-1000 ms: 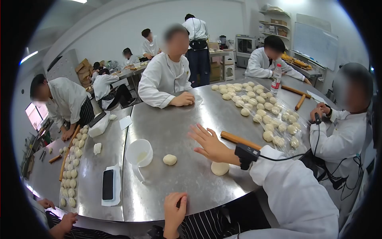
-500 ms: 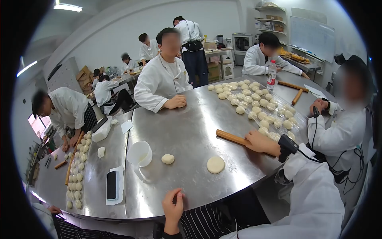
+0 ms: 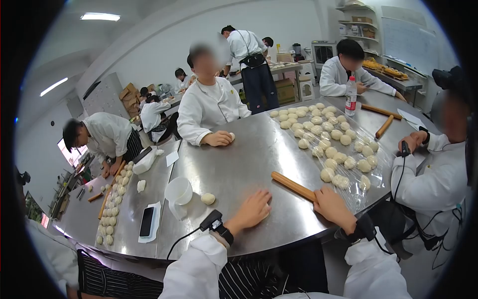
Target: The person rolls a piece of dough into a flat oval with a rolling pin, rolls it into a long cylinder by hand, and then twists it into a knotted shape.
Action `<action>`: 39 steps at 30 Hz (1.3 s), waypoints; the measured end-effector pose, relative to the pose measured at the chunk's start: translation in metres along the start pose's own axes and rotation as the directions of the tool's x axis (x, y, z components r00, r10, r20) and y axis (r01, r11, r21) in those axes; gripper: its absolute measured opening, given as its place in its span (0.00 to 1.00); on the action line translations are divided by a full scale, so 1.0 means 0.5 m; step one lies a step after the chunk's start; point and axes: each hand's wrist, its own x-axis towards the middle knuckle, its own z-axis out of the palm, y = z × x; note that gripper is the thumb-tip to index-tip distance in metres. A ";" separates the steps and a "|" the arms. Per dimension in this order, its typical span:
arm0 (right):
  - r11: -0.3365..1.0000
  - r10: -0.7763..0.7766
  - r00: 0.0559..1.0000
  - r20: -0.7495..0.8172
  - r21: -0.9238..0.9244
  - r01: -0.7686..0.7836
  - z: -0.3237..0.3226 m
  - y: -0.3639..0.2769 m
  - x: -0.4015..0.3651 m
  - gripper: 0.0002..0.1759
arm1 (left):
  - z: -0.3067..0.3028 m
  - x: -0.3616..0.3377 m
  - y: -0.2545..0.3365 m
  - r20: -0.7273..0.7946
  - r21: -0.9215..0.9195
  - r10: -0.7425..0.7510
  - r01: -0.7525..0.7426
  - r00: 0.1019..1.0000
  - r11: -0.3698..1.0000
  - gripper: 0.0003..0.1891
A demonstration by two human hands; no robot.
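Observation:
My right hand [image 3: 334, 205] is wrapped round the near end of a wooden rolling pin [image 3: 293, 186], which slants away from me just above the steel table. My left hand [image 3: 252, 209] lies palm down over a flattened round of dough, its fingers stretched out and slightly smeared by motion. Nearly all of that round is hidden beneath the hand. To the left of my left hand sits a dough ball [image 3: 207, 198], beside a translucent plastic measuring jug [image 3: 178, 193].
Dough balls under clear plastic film [image 3: 330, 149] cover the right side of the table [image 3: 229, 164]. A bottle [image 3: 351, 97] and two more rolling pins lie beyond. A phone [image 3: 147, 222] rests at left. Across from me, a person's hand [image 3: 217, 138] is on the table.
My left hand has come up from the table's near edge onto the flattened dough round, covering it. My right hand still grips the rolling pin. The view has shifted slightly.

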 end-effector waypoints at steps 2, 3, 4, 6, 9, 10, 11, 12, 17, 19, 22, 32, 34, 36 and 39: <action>0.999 0.035 0.999 0.006 0.006 -0.035 -0.013 0.002 -0.009 0.13 | -0.012 0.007 0.016 0.070 0.064 -0.028 0.024 0.997 0.998 0.30; 0.998 0.034 0.999 0.036 0.042 -0.035 -0.014 0.011 -0.009 0.13 | -0.019 0.000 0.023 0.112 0.092 -0.045 0.034 0.993 0.995 0.31; 0.997 0.027 0.997 0.066 0.076 -0.032 -0.018 0.021 -0.006 0.13 | -0.026 -0.004 0.023 0.105 -0.019 -0.092 0.095 0.990 0.995 0.30; 0.991 0.016 0.993 0.115 0.132 -0.031 -0.026 0.024 0.001 0.13 | -0.059 -0.002 0.015 0.089 -0.242 -0.200 0.216 0.976 0.946 0.30; 0.979 -0.053 0.991 0.127 0.201 0.027 -0.046 0.004 0.016 0.14 | -0.150 -0.022 0.017 -0.377 -0.164 -0.184 0.130 0.908 0.978 0.31; 0.970 -0.124 0.987 0.106 0.221 0.098 -0.047 -0.011 0.025 0.15 | -0.180 -0.033 0.030 -0.428 -0.102 -0.158 0.126 0.890 0.987 0.31; 0.956 -0.194 0.977 0.087 0.240 0.168 -0.047 -0.028 0.034 0.15 | -0.209 -0.046 0.049 -0.475 -0.041 -0.131 0.127 0.870 0.991 0.31; 0.949 -0.264 0.961 0.087 0.203 0.243 -0.044 -0.051 0.046 0.17 | -0.226 -0.061 0.066 -0.520 0.019 -0.101 0.129 0.848 0.991 0.31; 0.856 -0.516 0.854 0.063 0.072 0.512 -0.016 -0.160 0.100 0.18 | -0.216 -0.129 0.093 -0.241 0.361 0.044 0.047 0.970 0.931 0.27; 0.843 -0.537 0.841 0.061 0.062 0.534 -0.003 -0.178 0.103 0.19 | -0.198 -0.158 0.079 -0.158 0.353 -0.008 0.064 0.987 0.933 0.26; 0.859 -0.512 0.855 0.083 0.053 0.509 0.020 -0.184 0.096 0.21 | -0.152 -0.191 0.040 -0.073 0.297 -0.081 0.099 0.994 0.950 0.25; 0.985 -0.164 0.977 0.133 -0.030 0.169 0.060 -0.176 -0.009 0.39 | -0.107 -0.194 0.087 -0.182 0.338 -0.130 0.186 0.975 0.923 0.40; 0.985 -0.165 0.969 0.184 -0.019 0.172 0.066 -0.164 0.023 0.43 | -0.122 -0.168 0.061 -0.179 0.288 -0.149 0.197 0.972 0.937 0.44; 0.990 -0.126 0.963 0.237 -0.035 0.138 0.068 -0.163 0.069 0.43 | -0.110 -0.149 0.041 -0.146 0.244 -0.175 0.207 0.974 0.947 0.46; 0.992 -0.076 0.948 0.311 -0.073 0.103 0.066 -0.166 0.153 0.42 | -0.137 -0.104 0.006 0.097 0.037 -0.341 0.339 0.935 0.940 0.47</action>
